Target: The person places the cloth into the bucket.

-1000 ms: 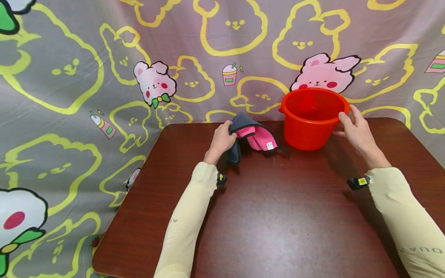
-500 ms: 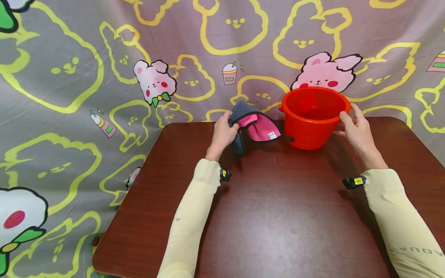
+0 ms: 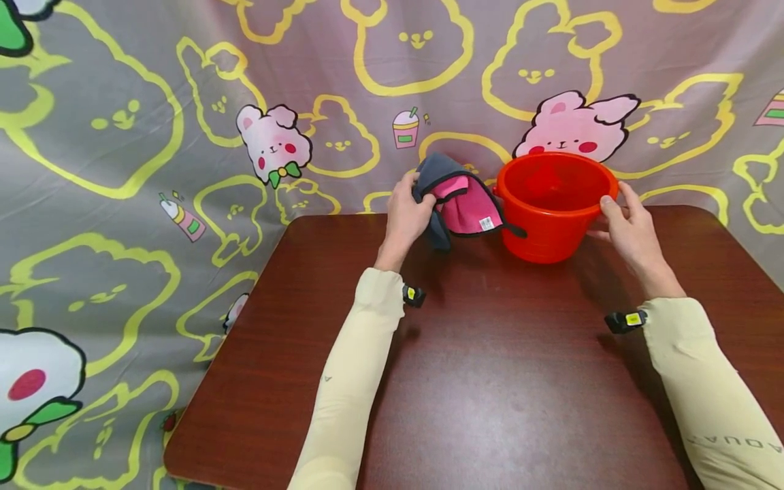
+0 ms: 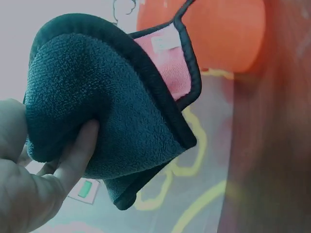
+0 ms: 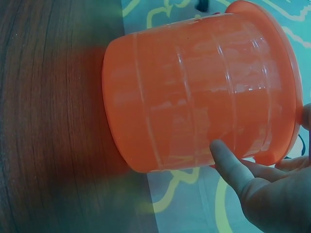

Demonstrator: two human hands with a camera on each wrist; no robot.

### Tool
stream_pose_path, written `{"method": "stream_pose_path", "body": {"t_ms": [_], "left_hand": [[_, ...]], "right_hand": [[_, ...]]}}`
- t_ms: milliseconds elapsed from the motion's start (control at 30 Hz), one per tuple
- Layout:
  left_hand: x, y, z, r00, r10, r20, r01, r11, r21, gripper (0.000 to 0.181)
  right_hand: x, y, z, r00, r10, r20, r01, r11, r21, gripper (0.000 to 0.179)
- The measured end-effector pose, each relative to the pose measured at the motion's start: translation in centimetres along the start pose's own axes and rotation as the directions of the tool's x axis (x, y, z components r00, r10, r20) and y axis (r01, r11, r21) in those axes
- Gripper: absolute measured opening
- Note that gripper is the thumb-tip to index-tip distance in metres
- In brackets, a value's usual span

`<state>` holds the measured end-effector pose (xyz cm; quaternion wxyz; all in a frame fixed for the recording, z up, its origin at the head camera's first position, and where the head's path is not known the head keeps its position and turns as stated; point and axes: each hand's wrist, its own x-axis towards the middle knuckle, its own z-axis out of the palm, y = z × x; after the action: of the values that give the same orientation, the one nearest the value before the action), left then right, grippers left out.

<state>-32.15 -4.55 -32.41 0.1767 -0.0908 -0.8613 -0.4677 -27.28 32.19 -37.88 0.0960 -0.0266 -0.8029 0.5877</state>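
Observation:
My left hand [image 3: 407,216] pinches a small cloth [image 3: 470,208], dark grey on one side and pink on the other, with black edging, a white tag and a black loop. Its folds hang above the table, just left of a red plastic bucket [image 3: 544,235]. In the left wrist view my thumb presses into the dark side of the cloth [image 4: 102,92]; the fingers behind it are mostly hidden. My right hand [image 3: 635,235] grips the bucket's right rim, its fingers against the outside. Upright at the table's back, the bucket [image 5: 194,92] fills most of the right wrist view.
A dark reddish-brown wooden table [image 3: 490,381] with rounded corners lies under both arms. Close behind it and along its left side hangs a grey curtain [image 3: 343,61] printed with yellow outlines and cartoon rabbits.
My left hand has lifted the cloth and carried it rightward, nearer the bucket. The right hand keeps its grip on the rim, and the bucket has hardly moved.

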Motion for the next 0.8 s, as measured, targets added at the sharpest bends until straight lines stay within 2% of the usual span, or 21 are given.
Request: {"method": "stream_pose_path", "body": {"t_ms": [267,533,667,800], "left_hand": [[0.6,2.7,0.3,0.997,0.031,-0.075,-0.038,0.995,-0.097,0.040],[0.6,5.2,0.5,0.993,0.049,-0.104,-0.069,0.978,-0.198,0.038],[0.7,6.4,1.0,0.993,0.055,-0.107,-0.081,0.963,-0.256,0.037],[0.8,7.4,2.0,0.994,0.062,-0.089,-0.090,0.934,-0.347,0.036]], "right_hand": [[-0.1,0.1,0.1,1.000,-0.013,-0.006,0.013,1.000,0.004,0.061],[-0.1,0.3,0.0,0.999,-0.030,-0.010,0.030,1.000,0.007,0.061],[-0.1,0.2,0.0,1.000,-0.030,-0.007,0.031,0.999,0.034,0.061],[-0.2,0.1,-0.1,1.000,-0.030,-0.001,0.030,0.995,0.092,0.062]]}}
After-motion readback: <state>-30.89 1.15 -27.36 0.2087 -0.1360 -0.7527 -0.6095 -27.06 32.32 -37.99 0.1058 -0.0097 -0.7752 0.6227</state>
